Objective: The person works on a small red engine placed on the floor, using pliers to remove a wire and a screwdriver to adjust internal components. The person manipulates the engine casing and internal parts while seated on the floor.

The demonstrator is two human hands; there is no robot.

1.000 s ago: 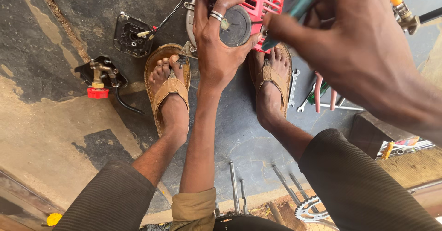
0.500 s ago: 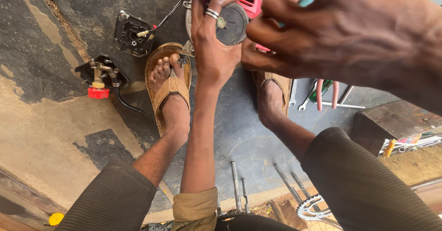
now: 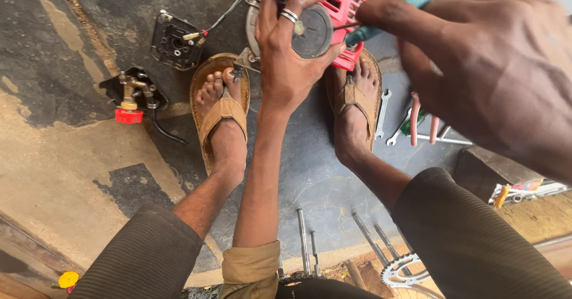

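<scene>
My left hand [image 3: 288, 55], with rings on one finger, grips the round dark pulley [image 3: 316, 30] of a small engine with a red slatted cover [image 3: 347, 4] that rests on the ground between my sandalled feet. My right hand [image 3: 488, 67] is large and close to the camera at the upper right. It holds a screwdriver with a teal handle [image 3: 387, 16], whose thin shaft points left towards the pulley. Part of the engine is hidden behind both hands.
A black part with a brass fitting and a red cap [image 3: 132, 96] and a black square housing [image 3: 174, 40] lie to the left. Spanners [image 3: 382, 113] and pink-handled pliers [image 3: 415, 117] lie right of my right foot. Long bolts [image 3: 304, 239] and a sprocket [image 3: 402, 270] lie near my knees.
My right hand has drawn back to the right from over the engine, so the teal screwdriver and the red cover show again. My left hand stays on the pulley.
</scene>
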